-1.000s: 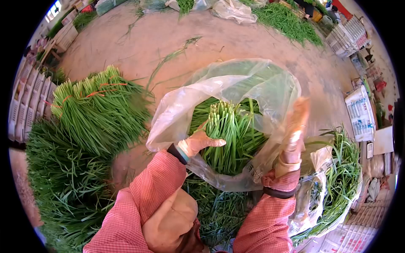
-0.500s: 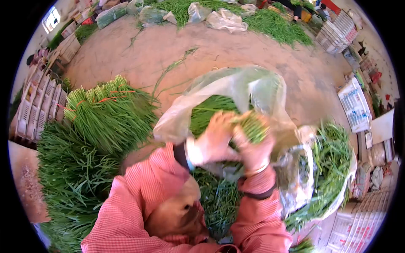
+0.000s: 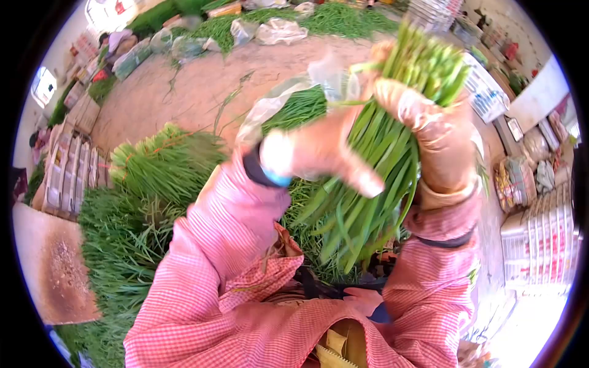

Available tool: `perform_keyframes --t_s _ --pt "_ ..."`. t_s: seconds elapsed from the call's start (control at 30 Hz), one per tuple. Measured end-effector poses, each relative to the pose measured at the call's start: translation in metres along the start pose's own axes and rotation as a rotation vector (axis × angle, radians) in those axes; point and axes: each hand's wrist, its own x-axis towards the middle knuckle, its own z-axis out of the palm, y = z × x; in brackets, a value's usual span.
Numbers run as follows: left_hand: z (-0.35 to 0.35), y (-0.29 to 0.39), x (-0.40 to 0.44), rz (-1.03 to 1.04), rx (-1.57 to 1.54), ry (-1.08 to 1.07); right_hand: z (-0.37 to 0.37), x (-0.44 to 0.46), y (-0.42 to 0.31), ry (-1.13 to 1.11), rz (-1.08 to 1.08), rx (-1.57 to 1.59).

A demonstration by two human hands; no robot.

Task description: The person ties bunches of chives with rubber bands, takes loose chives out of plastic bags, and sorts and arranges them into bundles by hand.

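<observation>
A thick bunch of long green stalks is raised in front of me, its pale cut ends at the upper right and its leaves hanging down to the lower left. My right hand is wrapped round the bunch below the cut ends. Against the left side of the leaves is my left hand, blurred, thumb and fingers spread apart. Behind them a clear plastic bag lies open with more green stalks inside. Tied bundles with orange bands rest at the left.
Loose dark green leaves are heaped at the left. White crates stand at the left and lower right. Across the floor lie more greens and plastic bags.
The bunch, held low between both hands half a second ago, is now lifted up and to the right in my right hand. My left hand has spread its fingers. The view has tilted.
</observation>
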Motion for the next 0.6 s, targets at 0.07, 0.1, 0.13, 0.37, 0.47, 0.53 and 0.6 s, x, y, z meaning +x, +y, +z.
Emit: perform_keyframes --t_s 0.07,0.1,0.13,0.37,0.47,0.53,0.6 --pt "0.066 -0.037 -0.042 -0.092 -0.609 -0.082 -0.013 -0.025 0.013 0.042 0.199 0.185" --pt "0.099 -0.055 -0.063 -0.158 -0.895 -0.104 -0.023 -0.032 0.036 0.049 0.283 0.184" --pt "0.122 -0.064 -0.083 -0.254 -1.085 -0.077 -0.031 -0.046 0.06 0.068 0.402 0.239" --pt "0.149 -0.098 -0.107 -0.522 -1.314 0.319 -0.071 -0.135 0.12 0.025 0.628 0.41" --pt "0.126 -0.084 -0.076 -0.447 -0.87 0.374 -0.06 -0.169 0.144 -0.032 0.451 0.199" --pt "0.126 -0.069 -0.053 -0.323 -0.698 0.454 -0.039 -0.168 0.163 0.134 0.333 0.208" --pt "0.112 -0.093 -0.047 -0.333 -1.056 0.195 -0.035 -0.157 0.163 0.325 0.295 0.313"
